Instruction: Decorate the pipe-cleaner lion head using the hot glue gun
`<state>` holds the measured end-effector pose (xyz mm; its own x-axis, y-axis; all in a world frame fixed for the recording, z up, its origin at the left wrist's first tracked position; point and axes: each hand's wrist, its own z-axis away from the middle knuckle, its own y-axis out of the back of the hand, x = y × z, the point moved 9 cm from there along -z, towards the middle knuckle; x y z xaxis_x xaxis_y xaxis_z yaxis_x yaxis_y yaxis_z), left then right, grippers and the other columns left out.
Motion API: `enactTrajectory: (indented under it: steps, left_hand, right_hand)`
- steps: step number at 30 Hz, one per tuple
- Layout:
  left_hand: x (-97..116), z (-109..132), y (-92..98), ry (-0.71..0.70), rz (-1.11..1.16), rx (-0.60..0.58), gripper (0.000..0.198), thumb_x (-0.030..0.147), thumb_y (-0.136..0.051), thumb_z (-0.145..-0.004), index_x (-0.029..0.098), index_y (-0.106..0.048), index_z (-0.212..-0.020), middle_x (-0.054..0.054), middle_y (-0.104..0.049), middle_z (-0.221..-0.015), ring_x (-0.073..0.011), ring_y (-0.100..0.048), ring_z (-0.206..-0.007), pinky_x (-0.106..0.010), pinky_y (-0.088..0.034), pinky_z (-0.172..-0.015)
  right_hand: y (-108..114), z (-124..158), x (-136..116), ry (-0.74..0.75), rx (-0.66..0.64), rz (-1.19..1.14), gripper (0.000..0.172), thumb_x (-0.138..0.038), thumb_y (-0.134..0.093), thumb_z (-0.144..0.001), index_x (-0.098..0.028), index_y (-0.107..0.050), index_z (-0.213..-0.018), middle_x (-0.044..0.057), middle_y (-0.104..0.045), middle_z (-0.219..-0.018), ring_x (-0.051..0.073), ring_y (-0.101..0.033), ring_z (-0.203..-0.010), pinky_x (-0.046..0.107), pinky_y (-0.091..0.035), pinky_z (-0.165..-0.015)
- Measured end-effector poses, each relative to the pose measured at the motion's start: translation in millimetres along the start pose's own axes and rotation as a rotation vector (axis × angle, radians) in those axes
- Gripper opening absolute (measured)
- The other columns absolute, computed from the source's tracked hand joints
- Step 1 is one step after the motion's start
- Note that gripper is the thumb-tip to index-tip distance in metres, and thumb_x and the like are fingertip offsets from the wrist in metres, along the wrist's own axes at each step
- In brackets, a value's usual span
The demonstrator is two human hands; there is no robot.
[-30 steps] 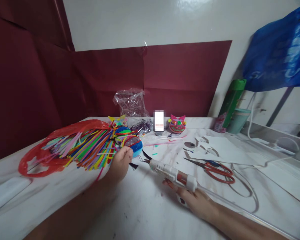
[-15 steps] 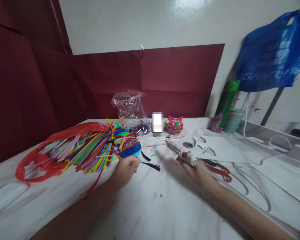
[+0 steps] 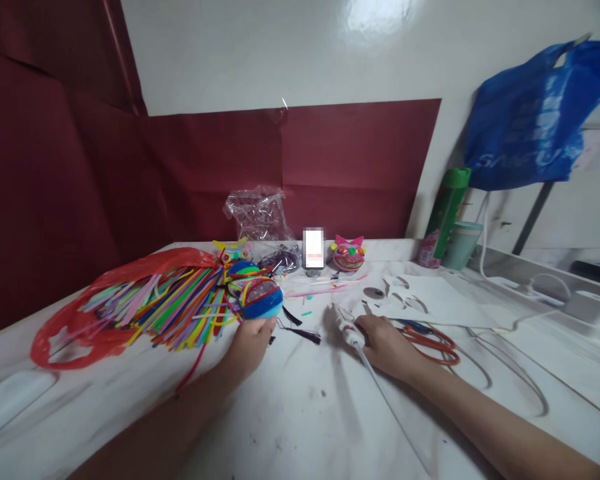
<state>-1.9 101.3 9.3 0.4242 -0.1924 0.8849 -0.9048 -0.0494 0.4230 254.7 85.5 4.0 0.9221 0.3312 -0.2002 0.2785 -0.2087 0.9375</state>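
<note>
My right hand (image 3: 385, 343) is closed around the side of a white hot glue gun (image 3: 349, 332), low over the table with its nozzle pointing away and its cord trailing towards me. My left hand (image 3: 250, 341) is pinched closed just below a round ornament wrapped in blue, red and yellow chenille stems (image 3: 263, 300). A small black tassel end (image 3: 271, 341) pokes out under its fingertips; the rest is hidden. To the right of that hand, more black tassels (image 3: 306, 335) lie on the white table.
A red plastic bag (image 3: 55, 357) with many coloured chenille stems (image 3: 180, 303) lies at left. A pink animal-face ornament (image 3: 349, 255) stands at the back. Orange-handled scissors (image 3: 433, 343), cut white paper (image 3: 440, 300) and cables are at right. A blue bag (image 3: 530, 127) hangs above a green can (image 3: 445, 213).
My right hand has lowered the glue gun and turned it, moving left, so its cord now shows. My left hand stays near the ornament, shifting slightly. The view has tilted a little.
</note>
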Motion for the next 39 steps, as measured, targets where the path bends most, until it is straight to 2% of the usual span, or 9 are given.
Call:
enactTrajectory:
  steps: [9,14,20,25,27,31,34,36,39]
  left_hand:
    - [12.3,-3.6,-3.4,-0.070,0.075,-0.058,0.024,0.043,-0.054,-0.069,0.020,-0.056,-0.062,0.002,-0.053,-0.057,-0.0154,-0.049,-0.058,-0.027,-0.038,-0.058]
    - [36.4,-19.9,-14.5,-0.069,-0.107,-0.049,0.035,0.048,-0.051,-0.073,0.023,-0.041,-0.052,0.005,-0.041,-0.047,-0.0126,-0.038,-0.047,-0.025,-0.030,-0.048]
    - [69.0,-73.8,-67.4,-0.241,-0.209,-0.054,0.041,0.041,-0.049,-0.079,0.024,-0.033,-0.045,0.004,-0.034,-0.045,-0.0149,-0.041,-0.050,-0.027,-0.032,-0.051]
    - [85.6,-101.4,-111.8,-0.358,-0.190,-0.131,0.017,0.029,-0.070,-0.061,0.021,-0.060,-0.072,0.001,-0.063,-0.075,-0.0175,-0.057,-0.071,-0.026,-0.044,-0.065]
    - [89.0,-106.3,-115.8,-0.383,-0.193,-0.143,0.013,0.033,-0.066,-0.066,0.021,-0.060,-0.068,0.000,-0.064,-0.072,-0.0182,-0.057,-0.071,-0.028,-0.044,-0.068]
    - [92.0,-102.5,-96.2,-0.382,-0.195,-0.074,0.037,0.041,-0.043,-0.083,0.023,-0.048,-0.051,0.001,-0.050,-0.050,-0.0184,-0.053,-0.058,-0.031,-0.043,-0.064]
    - [93.4,-83.5,-70.0,-0.400,-0.165,-0.062,0.021,0.038,-0.048,-0.080,0.021,-0.058,-0.072,0.001,-0.058,-0.060,-0.0179,-0.057,-0.061,-0.030,-0.045,-0.063]
    - [95.2,-67.9,-36.1,-0.477,-0.148,0.038,0.019,0.035,-0.051,-0.079,0.021,-0.060,-0.087,-0.002,-0.065,-0.081,-0.0190,-0.062,-0.077,-0.031,-0.049,-0.072]
    - [89.6,-46.9,35.6,-0.598,-0.281,0.376,0.022,0.038,-0.054,-0.081,0.021,-0.061,-0.094,-0.007,-0.064,-0.103,-0.0231,-0.060,-0.103,-0.037,-0.045,-0.094]
  right_hand:
    - [-0.1,0.4,-5.4,0.051,-0.019,-0.009,0.016,-0.019,-0.059,-0.071,-0.013,-0.063,-0.086,0.017,-0.070,-0.090,0.032,-0.062,-0.091,0.040,-0.040,-0.085]
    - [12.3,-2.0,3.6,-0.040,0.099,-0.145,0.010,-0.018,-0.059,-0.070,-0.016,-0.061,-0.080,0.012,-0.069,-0.083,0.025,-0.063,-0.082,0.033,-0.042,-0.076]
    - [42.2,-0.7,34.9,-0.249,0.397,-0.372,0.011,-0.028,-0.045,-0.079,-0.020,-0.053,-0.080,0.004,-0.063,-0.075,0.019,-0.058,-0.067,0.028,-0.043,-0.062]
    - [59.3,3.8,52.4,-0.288,0.551,-0.484,0.013,-0.035,-0.045,-0.076,-0.023,-0.049,-0.072,0.002,-0.059,-0.071,0.019,-0.054,-0.064,0.029,-0.041,-0.061]
    - [63.6,5.3,57.1,-0.295,0.581,-0.512,0.015,-0.037,-0.046,-0.075,-0.023,-0.049,-0.071,0.002,-0.058,-0.069,0.019,-0.053,-0.064,0.030,-0.041,-0.063]
    - [67.3,8.1,62.6,-0.321,0.599,-0.563,0.019,-0.039,-0.046,-0.076,-0.022,-0.053,-0.072,0.001,-0.055,-0.065,0.020,-0.052,-0.064,0.031,-0.040,-0.062]
    - [67.3,11.3,59.9,-0.335,0.592,-0.608,0.021,-0.040,-0.046,-0.077,-0.021,-0.055,-0.074,0.000,-0.053,-0.062,0.019,-0.050,-0.061,0.031,-0.040,-0.059]
    - [62.3,13.7,56.9,-0.376,0.549,-0.702,0.020,-0.041,-0.048,-0.077,-0.021,-0.054,-0.074,-0.001,-0.051,-0.060,0.017,-0.049,-0.057,0.030,-0.039,-0.056]
    - [49.8,17.0,50.0,-0.458,0.448,-0.869,0.021,-0.041,-0.048,-0.078,-0.022,-0.051,-0.070,-0.004,-0.046,-0.054,0.015,-0.045,-0.050,0.028,-0.035,-0.050]
